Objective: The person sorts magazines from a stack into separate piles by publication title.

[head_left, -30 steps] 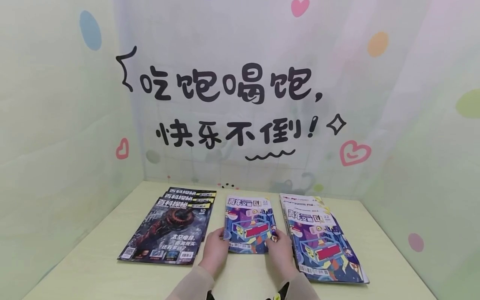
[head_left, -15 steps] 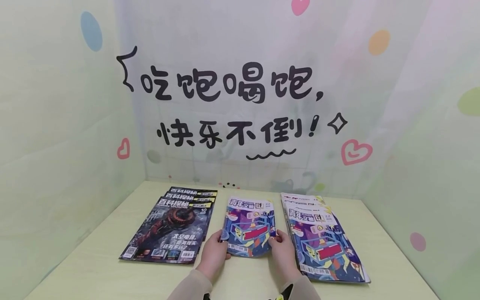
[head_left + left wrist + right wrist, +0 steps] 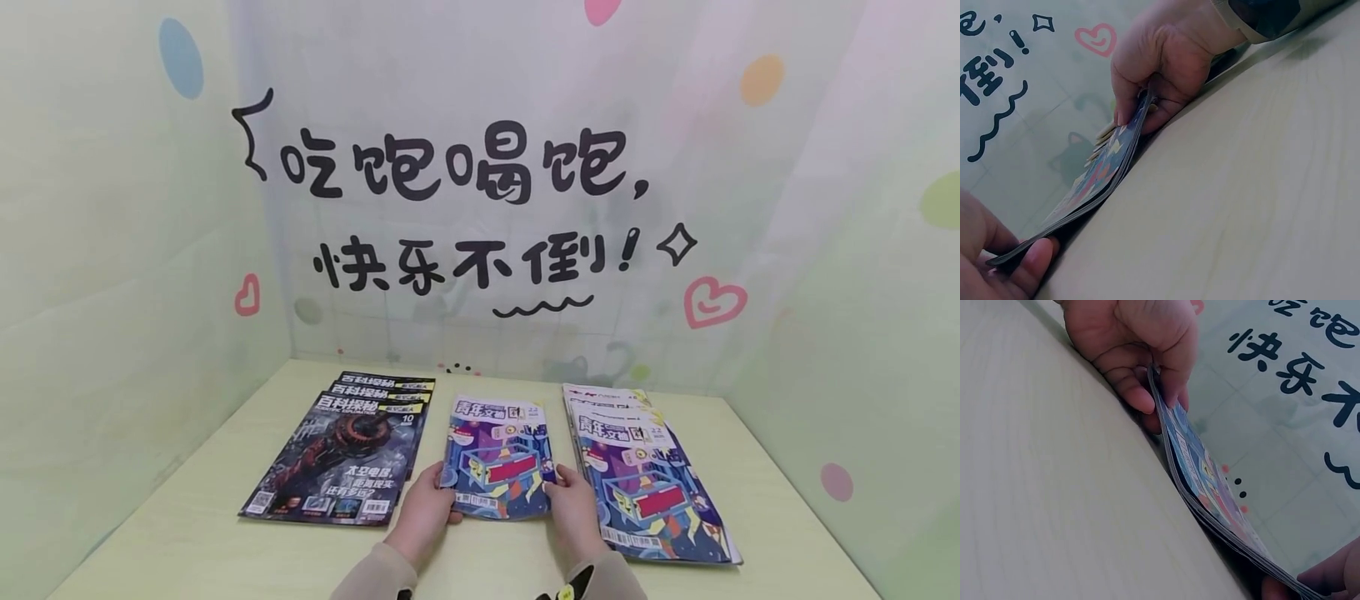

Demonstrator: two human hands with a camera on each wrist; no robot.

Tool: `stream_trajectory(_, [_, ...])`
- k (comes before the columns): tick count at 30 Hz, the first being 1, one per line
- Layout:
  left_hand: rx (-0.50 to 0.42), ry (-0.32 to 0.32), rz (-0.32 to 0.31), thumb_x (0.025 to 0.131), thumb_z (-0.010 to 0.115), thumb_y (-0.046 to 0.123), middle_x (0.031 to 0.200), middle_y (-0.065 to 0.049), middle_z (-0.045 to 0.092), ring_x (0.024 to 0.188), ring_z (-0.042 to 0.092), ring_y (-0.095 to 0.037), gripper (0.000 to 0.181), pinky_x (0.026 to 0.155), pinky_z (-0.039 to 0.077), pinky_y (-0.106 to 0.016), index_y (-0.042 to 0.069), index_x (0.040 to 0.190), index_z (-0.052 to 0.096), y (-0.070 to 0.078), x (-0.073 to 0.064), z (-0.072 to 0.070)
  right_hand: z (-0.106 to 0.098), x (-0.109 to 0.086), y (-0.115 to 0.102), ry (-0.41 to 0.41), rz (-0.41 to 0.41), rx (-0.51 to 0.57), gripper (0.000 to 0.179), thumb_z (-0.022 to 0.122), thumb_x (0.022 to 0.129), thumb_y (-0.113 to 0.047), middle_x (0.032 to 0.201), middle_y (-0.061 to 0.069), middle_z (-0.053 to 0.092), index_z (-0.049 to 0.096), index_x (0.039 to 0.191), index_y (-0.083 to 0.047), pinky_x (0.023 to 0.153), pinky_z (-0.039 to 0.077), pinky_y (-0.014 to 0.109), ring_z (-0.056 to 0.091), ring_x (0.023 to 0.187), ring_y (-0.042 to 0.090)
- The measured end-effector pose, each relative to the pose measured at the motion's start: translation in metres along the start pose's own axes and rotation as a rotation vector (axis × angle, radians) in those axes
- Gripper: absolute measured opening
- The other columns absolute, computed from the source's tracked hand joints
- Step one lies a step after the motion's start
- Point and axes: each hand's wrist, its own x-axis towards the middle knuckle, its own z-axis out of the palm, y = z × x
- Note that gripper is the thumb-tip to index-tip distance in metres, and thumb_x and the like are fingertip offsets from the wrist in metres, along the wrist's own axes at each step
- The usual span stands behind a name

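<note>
In the head view, a colourful purple and blue magazine (image 3: 497, 467) with a white title band is held at the middle of the table. My left hand (image 3: 424, 508) pinches its left edge, fingers beneath and thumb on top. At the opposite edge my right hand (image 3: 573, 510) grips it the same way. Both wrist views show the magazine (image 3: 1210, 487) from its near edge, layered and bowed, its sides raised and its middle sagging close over the table. The left hand (image 3: 1141, 344) shows at the top of the right wrist view; the right hand (image 3: 1166, 62) tops the left wrist view.
At the left lies a fanned pile of dark magazines (image 3: 330, 467). A second pile of magazines (image 3: 652, 492), topped by the same purple cover, lies at the right, close beside the right hand. A printed fabric wall (image 3: 480, 350) rises behind the pale table (image 3: 480, 567).
The magazine has come slightly toward me. Its sides have lifted, so the near edge now bows, and my fingers have slipped beneath both edges.
</note>
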Motion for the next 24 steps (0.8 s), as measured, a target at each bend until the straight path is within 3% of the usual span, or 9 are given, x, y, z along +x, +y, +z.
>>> stream_trajectory(3, [-0.019,-0.041,-0.017,0.082,0.044,-0.005,0.125,-0.029,0.051,0.068,0.059,-0.02,0.068,0.063,0.054,-0.033,-0.01,0.146,0.023,0.001,0.0,-0.002,-0.003,0.001,-0.001,-0.01,0.006,-0.047,0.046,0.048,0.092,0.004,0.134,0.037,0.042,0.039,0.135,0.018,0.101,0.04,0.053,0.044,0.124,0.047])
stream_trajectory(7, [-0.038,-0.047,-0.047,0.084,0.043,-0.004,0.133,-0.035,0.042,0.072,0.06,-0.02,0.066,0.062,0.056,-0.034,-0.011,0.146,0.022,0.002,0.0,-0.004,-0.007,0.002,-0.001,-0.048,0.04,-0.07,0.045,0.049,0.089,0.002,0.13,0.035,0.048,0.044,0.131,0.019,0.096,0.045,0.05,0.052,0.115,0.04])
stream_trajectory(10, [-0.04,-0.044,-0.061,0.086,0.043,-0.004,0.138,-0.039,0.035,0.073,0.062,-0.021,0.065,0.062,0.056,-0.034,-0.012,0.146,0.02,0.003,0.001,-0.006,-0.01,0.002,-0.002,-0.095,0.063,-0.041,0.047,0.048,0.086,0.003,0.124,0.033,0.053,0.044,0.131,0.019,0.081,0.054,0.043,0.06,0.098,0.03])
stream_trajectory(14, [-0.045,-0.081,-0.051,0.086,0.043,-0.004,0.139,-0.037,0.035,0.083,0.062,-0.022,0.065,0.065,0.057,-0.035,-0.012,0.146,0.02,0.003,0.001,-0.007,-0.012,0.001,-0.003,-0.129,0.051,-0.031,0.047,0.046,0.087,0.005,0.121,0.032,0.055,0.042,0.133,0.018,0.064,0.056,0.035,0.063,0.085,0.022])
stream_trajectory(18, [-0.057,-0.102,-0.042,0.088,0.044,-0.004,0.138,-0.033,0.04,0.09,0.061,-0.023,0.061,0.066,0.057,-0.035,-0.012,0.145,0.024,0.002,0.001,-0.008,-0.013,0.001,-0.002,-0.124,0.026,-0.059,0.046,0.046,0.089,0.006,0.122,0.032,0.055,0.043,0.132,0.018,0.067,0.056,0.034,0.063,0.089,0.023])
stream_trajectory(24, [-0.058,-0.095,-0.045,0.091,0.045,-0.002,0.135,-0.036,0.04,0.093,0.061,-0.024,0.057,0.067,0.057,-0.034,-0.013,0.144,0.026,0.001,0.003,-0.009,-0.013,0.003,0.0,-0.113,0.051,-0.062,0.046,0.046,0.089,0.005,0.126,0.033,0.052,0.042,0.133,0.018,0.077,0.055,0.037,0.061,0.099,0.028])
